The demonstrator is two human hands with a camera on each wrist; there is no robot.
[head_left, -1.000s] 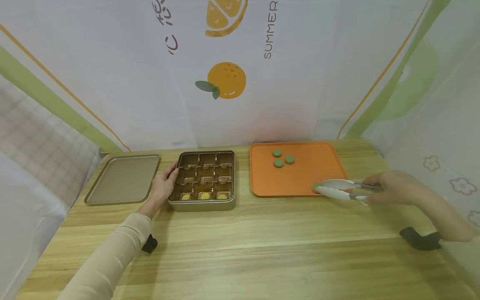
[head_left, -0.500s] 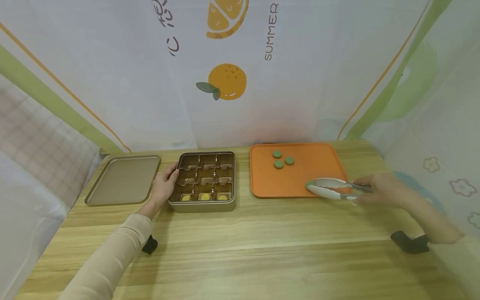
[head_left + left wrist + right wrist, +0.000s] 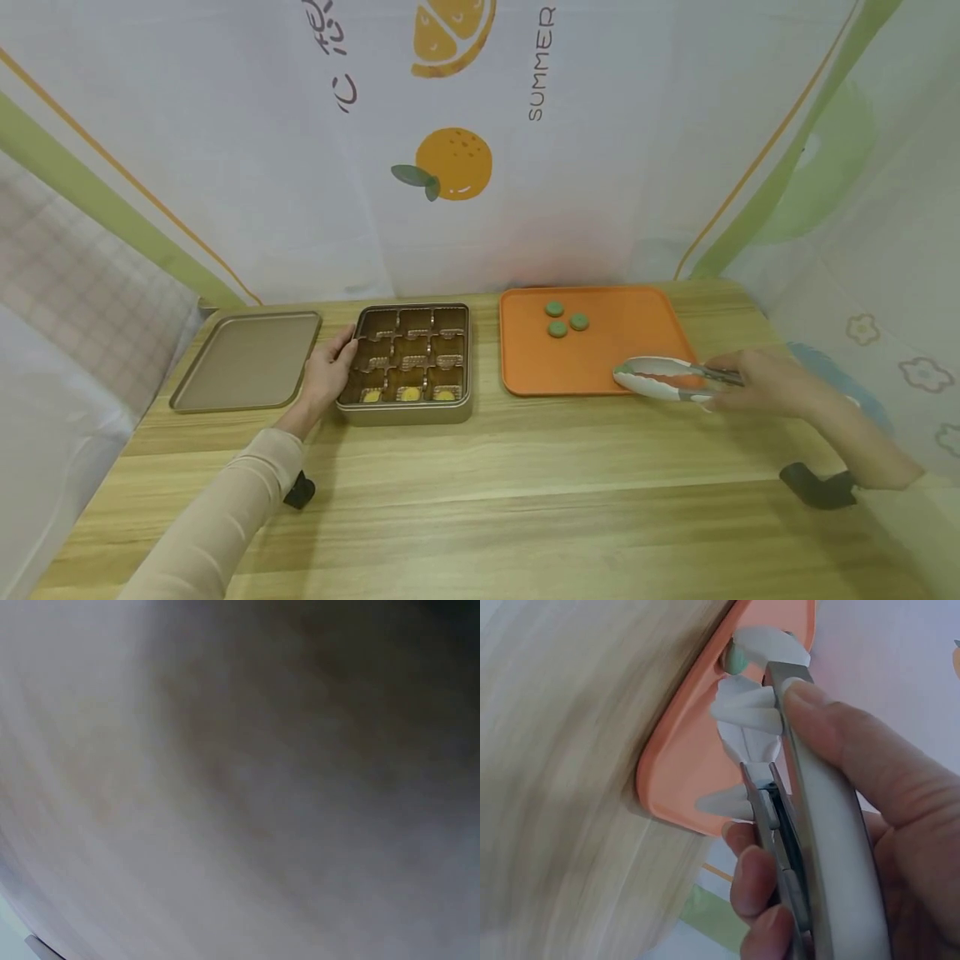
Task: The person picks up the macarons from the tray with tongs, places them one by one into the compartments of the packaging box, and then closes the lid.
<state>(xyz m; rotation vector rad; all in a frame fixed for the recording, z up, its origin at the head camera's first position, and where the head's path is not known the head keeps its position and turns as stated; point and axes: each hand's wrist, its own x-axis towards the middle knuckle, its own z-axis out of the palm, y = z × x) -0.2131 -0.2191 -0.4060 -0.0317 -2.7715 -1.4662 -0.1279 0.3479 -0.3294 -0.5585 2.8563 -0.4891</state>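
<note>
tabletop (image 3: pixel 480 500): tongs (image 3: pixel 647 384) in right hand (image 3: pixel 761 383)

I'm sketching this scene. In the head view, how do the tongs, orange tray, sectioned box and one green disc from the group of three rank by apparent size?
Largest to smallest:
1. Orange tray
2. Sectioned box
3. Tongs
4. Green disc, by far the smallest
</note>
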